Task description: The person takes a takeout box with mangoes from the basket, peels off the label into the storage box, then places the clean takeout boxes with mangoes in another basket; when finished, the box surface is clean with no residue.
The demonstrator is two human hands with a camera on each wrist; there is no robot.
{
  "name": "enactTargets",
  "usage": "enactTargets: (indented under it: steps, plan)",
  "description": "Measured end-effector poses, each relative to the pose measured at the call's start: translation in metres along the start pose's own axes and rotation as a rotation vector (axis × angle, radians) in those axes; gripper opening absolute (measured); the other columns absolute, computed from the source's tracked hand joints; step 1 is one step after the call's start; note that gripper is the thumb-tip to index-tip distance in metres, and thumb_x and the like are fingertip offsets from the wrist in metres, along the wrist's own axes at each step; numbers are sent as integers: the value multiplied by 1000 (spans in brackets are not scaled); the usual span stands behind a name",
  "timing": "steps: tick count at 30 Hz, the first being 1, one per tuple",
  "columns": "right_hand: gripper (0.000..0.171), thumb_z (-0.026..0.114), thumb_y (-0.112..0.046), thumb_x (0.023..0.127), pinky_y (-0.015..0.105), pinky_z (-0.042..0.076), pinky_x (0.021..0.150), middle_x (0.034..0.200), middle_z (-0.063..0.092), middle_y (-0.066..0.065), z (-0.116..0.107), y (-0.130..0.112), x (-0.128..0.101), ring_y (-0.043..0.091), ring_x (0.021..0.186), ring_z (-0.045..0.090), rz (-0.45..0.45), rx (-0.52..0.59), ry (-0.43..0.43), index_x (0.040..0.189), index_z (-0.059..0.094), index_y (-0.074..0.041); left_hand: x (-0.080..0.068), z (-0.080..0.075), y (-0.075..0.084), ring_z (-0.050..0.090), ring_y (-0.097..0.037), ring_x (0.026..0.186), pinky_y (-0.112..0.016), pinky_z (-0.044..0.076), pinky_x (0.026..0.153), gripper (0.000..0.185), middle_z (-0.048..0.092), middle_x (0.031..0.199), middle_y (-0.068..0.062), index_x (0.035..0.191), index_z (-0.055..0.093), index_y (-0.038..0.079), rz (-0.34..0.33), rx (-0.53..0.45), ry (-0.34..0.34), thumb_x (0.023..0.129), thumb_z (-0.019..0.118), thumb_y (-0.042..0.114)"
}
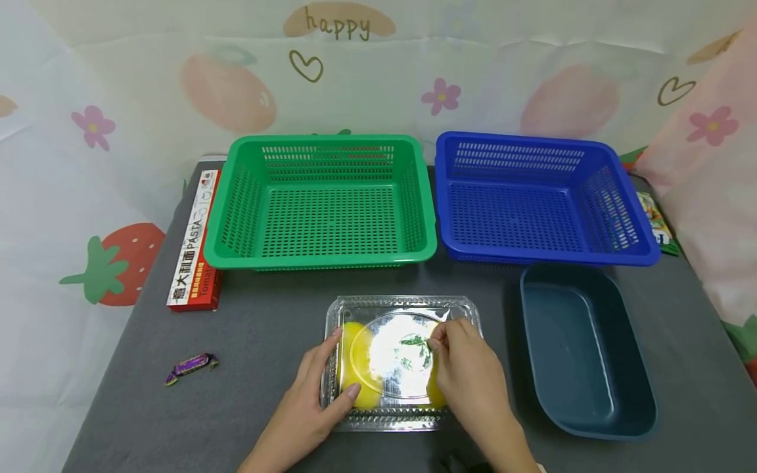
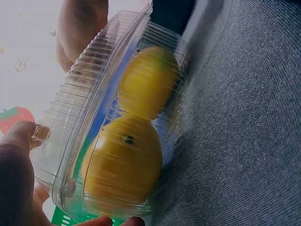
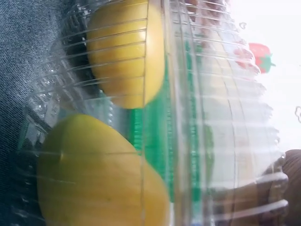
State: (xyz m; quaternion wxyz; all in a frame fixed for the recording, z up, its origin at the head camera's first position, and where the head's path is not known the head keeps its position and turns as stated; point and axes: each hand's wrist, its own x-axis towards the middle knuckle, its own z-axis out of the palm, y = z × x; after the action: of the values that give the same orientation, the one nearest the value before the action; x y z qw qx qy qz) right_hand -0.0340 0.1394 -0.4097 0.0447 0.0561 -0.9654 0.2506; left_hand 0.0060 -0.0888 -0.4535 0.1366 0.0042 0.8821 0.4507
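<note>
A clear plastic clamshell box lies on the grey table near the front edge, with two yellow lemons inside. My left hand grips its left side, thumb on the lid and fingers curled at the front edge. My right hand holds the right side, fingertips pinching at the lid. The left wrist view shows the ribbed box, both lemons and my thumb. In the right wrist view the lemons press close against the lid.
An empty green basket and an empty blue basket stand side by side behind the box. A dark teal tub sits to the right. At the left lie a pasta box and a purple wrapped candy. A small packet lies far right.
</note>
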Motion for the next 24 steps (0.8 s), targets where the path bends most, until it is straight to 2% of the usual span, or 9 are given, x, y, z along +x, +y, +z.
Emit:
enactTargets:
  steps: [9, 24]
  plan:
    - [15, 66, 0, 84, 29, 42, 50, 79, 50, 3, 5, -1, -2, 13, 62, 45, -46, -54, 60, 80, 55, -9, 0, 0, 0, 39, -30, 133, -64, 40, 94, 75, 33, 146, -1, 148, 12, 51, -1, 5, 0, 88, 58, 57]
    - [12, 62, -1, 87, 27, 40, 54, 79, 48, 3, 2, 1, 0, 13, 61, 43, 19, 9, -21, 82, 53, -8, 0, -1, 1, 41, -32, 131, -63, 41, 92, 75, 35, 145, -4, 148, 12, 50, -14, 0, -7, 88, 58, 59]
